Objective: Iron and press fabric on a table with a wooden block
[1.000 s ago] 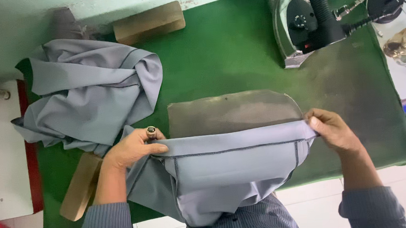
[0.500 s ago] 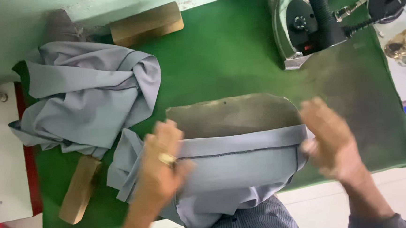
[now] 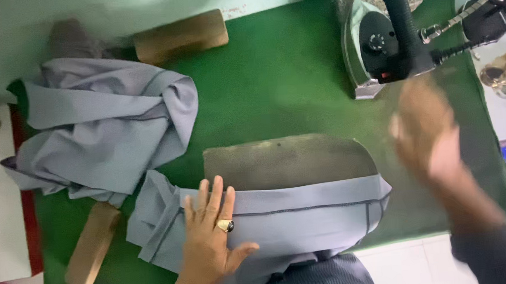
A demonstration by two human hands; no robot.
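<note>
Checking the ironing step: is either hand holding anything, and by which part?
Nothing is held. Left hand lies flat on the grey garment; right hand is empty in mid-air.

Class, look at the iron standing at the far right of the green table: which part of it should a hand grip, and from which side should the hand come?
Grip the iron by its black handle, the long bar running along its top. Come from above and from the near right, where the right hand is already raised in a blur; that likely avoids the metal body and the hoses on its far right. The left hand lies flat on the grey cloth.

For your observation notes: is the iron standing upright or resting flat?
Resting flat. The iron lies on a pad at the table's far corner, handle and dial facing up.
</note>
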